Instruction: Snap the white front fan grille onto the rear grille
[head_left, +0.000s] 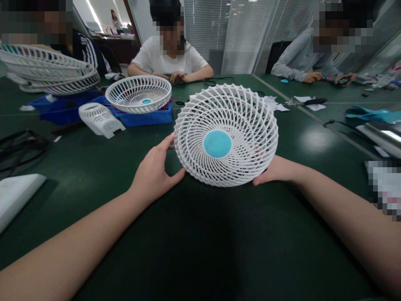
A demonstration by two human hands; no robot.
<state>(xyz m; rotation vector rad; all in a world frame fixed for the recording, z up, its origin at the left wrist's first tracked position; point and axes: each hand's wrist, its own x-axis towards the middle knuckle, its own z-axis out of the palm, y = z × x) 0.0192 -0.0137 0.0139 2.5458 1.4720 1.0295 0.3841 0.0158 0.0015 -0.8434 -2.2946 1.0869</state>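
Observation:
A round white fan grille [247,121] with a light blue disc [217,144] at its centre is tilted up toward me above the dark green table. At its left rim is my left hand [156,167], thumb at the lower edge and the fingers partly behind. My right hand [268,170] grips the lower right rim, its fingers hidden behind the slats. Beyond, to the left, another white grille [138,94] rests on a blue bin [148,119], and a white plastic fan housing part [99,120] leans against it.
Several stacked grilles [62,75] sit over a blue tray [53,109] at the left. Black cable [21,148] and a white block [19,194] lie nearer. Light blue fan blades [372,113] are at the right. People [171,62] sit across the table [200,251].

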